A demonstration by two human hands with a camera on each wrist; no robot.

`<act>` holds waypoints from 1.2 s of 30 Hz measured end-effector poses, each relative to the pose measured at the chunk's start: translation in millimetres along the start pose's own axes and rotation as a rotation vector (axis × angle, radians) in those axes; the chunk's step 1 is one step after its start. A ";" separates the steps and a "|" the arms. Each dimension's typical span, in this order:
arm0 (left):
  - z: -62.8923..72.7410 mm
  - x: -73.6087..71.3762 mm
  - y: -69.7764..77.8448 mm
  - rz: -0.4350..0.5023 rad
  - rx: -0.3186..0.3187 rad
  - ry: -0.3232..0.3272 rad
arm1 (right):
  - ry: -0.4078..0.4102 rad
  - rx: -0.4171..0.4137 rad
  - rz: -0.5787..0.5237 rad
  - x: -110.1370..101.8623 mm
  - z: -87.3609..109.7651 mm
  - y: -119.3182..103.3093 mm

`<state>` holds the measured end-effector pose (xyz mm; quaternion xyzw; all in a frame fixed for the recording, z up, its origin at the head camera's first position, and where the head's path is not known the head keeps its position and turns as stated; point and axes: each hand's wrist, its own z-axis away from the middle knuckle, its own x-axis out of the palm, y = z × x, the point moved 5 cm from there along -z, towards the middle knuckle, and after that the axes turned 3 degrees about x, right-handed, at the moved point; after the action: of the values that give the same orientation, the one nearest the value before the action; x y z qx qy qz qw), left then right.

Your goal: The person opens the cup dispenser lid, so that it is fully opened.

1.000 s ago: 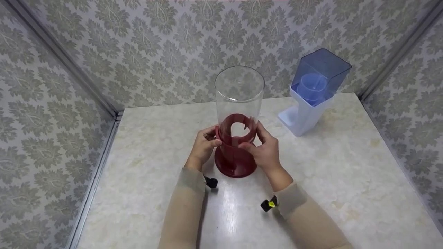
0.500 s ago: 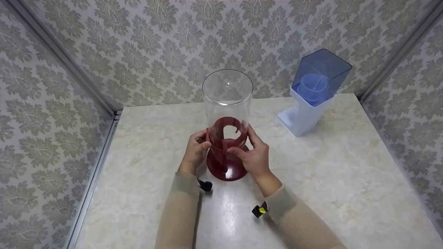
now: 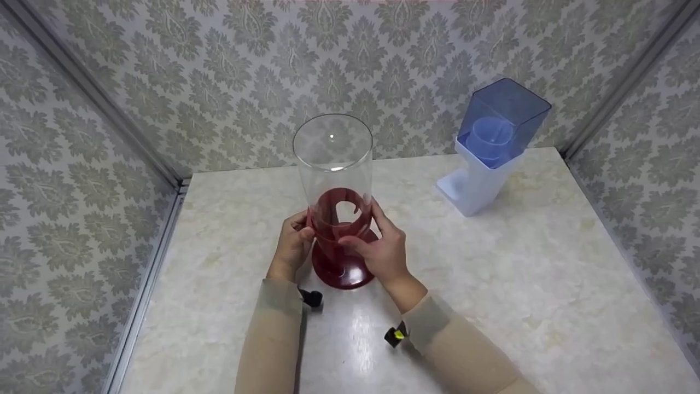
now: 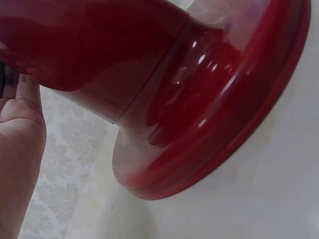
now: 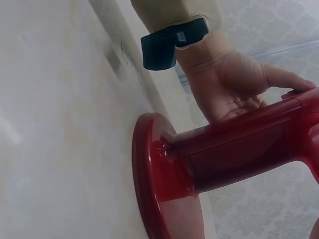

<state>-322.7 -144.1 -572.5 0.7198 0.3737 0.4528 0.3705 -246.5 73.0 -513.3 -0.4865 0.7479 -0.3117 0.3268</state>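
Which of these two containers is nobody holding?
The white container with the blue see-through top; the left hand and right hand hold the red clear-topped container.

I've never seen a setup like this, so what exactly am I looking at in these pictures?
There's no machine: a person works with a bare left hand and right hand. The wide picture is taken from the head, looking down; the two close-ups, from the wrists. The hands hold a red stand from either side, with a clear, open-topped cylinder above its base. Toward the right of the table stands a white holder with a see-through blue container.
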 end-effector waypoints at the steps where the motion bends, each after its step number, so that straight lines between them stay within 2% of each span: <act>1: 0.8 -2.1 1.2 0.007 0.004 0.002 | -0.001 -0.003 0.011 2.3 0.3 -0.7; 6: 5.8 -8.2 5.3 0.012 0.002 0.009 | -0.038 0.026 0.018 8.9 0.0 -4.9; 11: 13.0 -11.0 5.7 -0.009 0.004 0.040 | -0.182 0.125 -0.042 12.6 -10.7 -15.1; 15: 17.6 -12.3 3.8 -0.009 -0.003 0.067 | -0.256 0.162 -0.151 14.5 -30.6 -31.8; 18: 14.9 -10.3 2.2 -0.023 -0.011 0.063 | -0.293 0.176 -0.269 13.8 -51.1 -45.3; 21: 10.9 -7.6 2.1 -0.045 -0.011 0.059 | -0.366 0.185 -0.369 16.4 -67.3 -53.4; 24: 13.2 -5.5 2.6 -0.046 -0.012 0.056 | -0.420 0.191 -0.431 20.0 -73.9 -53.6; 26: 14.5 -4.1 5.4 -0.040 -0.009 0.052 | -0.421 0.176 -0.433 20.9 -76.0 -52.4; 29: 17.1 -3.7 15.2 -0.121 0.006 0.040 | -0.407 0.159 -0.418 21.2 -76.5 -50.7; 32: 18.5 0.8 30.4 -0.264 0.029 0.010 | -0.405 0.140 -0.406 22.3 -76.9 -50.4; 36: 16.7 17.1 43.9 -0.420 0.025 -0.048 | -0.397 0.130 -0.414 20.4 -77.6 -50.2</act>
<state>-293.0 -152.0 -533.1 0.6411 0.5121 0.3438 0.4567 -288.0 48.8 -431.7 -0.6582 0.5328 -0.3177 0.4265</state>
